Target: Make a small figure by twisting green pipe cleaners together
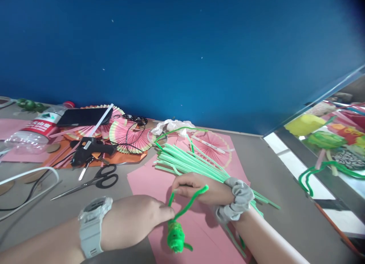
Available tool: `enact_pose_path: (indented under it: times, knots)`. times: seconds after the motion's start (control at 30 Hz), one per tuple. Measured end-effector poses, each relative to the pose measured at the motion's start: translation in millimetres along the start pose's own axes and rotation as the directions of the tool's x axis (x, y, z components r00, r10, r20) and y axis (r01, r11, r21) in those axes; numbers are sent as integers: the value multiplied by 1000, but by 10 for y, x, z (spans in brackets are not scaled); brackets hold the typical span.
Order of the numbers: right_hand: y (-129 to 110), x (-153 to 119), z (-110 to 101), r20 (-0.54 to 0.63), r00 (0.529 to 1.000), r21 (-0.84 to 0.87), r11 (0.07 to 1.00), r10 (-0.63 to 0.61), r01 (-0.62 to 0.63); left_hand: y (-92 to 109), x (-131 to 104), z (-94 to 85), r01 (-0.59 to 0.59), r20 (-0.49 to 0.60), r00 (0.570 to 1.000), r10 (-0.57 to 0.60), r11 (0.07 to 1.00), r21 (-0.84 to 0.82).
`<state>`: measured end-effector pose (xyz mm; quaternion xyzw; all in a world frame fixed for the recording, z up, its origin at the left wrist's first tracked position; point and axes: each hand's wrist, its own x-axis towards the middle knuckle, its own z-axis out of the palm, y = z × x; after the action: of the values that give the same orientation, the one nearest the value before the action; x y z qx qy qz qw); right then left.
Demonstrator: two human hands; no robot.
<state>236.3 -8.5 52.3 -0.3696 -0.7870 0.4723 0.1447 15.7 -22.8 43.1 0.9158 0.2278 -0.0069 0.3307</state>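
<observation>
A small bright green figure of wound pipe cleaner (175, 236) hangs over pink paper (155, 176), with two long green strands rising from its top. My left hand (142, 218), a watch on its wrist, pinches the strands at the top of the figure between thumb and finger. My right hand (196, 186), with a grey scrunchie at the wrist, has its fingers curled at the upper end of the left strand. The other strand bends up and right, its tip in front of this hand. Light green pipe cleaners (185, 161) lie in a bundle behind and under the right forearm.
Black scissors (105, 176), a glue gun (88, 150), a phone (82, 116), a plastic bottle (40, 129) and pleated paper fans (128, 136) lie at left. A marker (209, 144) rests behind the bundle. A blue partition (182, 59) stands behind; colourful craft pieces (326, 139) are at right.
</observation>
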Motion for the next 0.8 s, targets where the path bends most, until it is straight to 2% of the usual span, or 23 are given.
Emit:
enact_pose_path:
  times: [0.13, 0.2, 0.27, 0.37, 0.43, 0.53, 0.63, 0.7, 0.8]
  knots:
    - [-210, -4, 63, 30, 1000, -64, 998, 7, -5, -17, 93, 239, 203, -85, 978, -192, 968, 148]
    - [-274, 4, 111, 10, 999, -103, 994, 33, -32, 13, 147, 282, 270, -111, 961, -254, 945, 183]
    - [-292, 8, 136, -44, 996, -137, 987, 83, -88, 45, 172, 250, 256, -114, 965, -236, 945, 204]
    - [-273, 9, 114, -140, 979, -168, 971, 150, -173, 64, 143, 131, 156, -115, 984, -134, 966, 208]
    - [-267, 0, 75, -188, 968, -185, 961, 168, -203, 58, 105, 64, 119, -160, 983, -91, 977, 175]
    - [-301, -32, 27, -233, 958, -213, 952, 167, -218, 44, 73, 18, 211, -254, 948, -191, 976, 53]
    - [-371, -74, 20, -261, 955, -242, 948, 144, -209, 31, 79, 1, 301, -293, 907, -303, 952, -53]
    - [-418, -92, 38, -253, 961, -287, 939, 114, -187, 21, 89, -8, 263, -296, 917, -269, 963, -60]
    - [-462, -95, 81, -236, 968, -402, 899, 80, -172, 10, 102, -12, 158, -257, 953, -163, 987, -37]
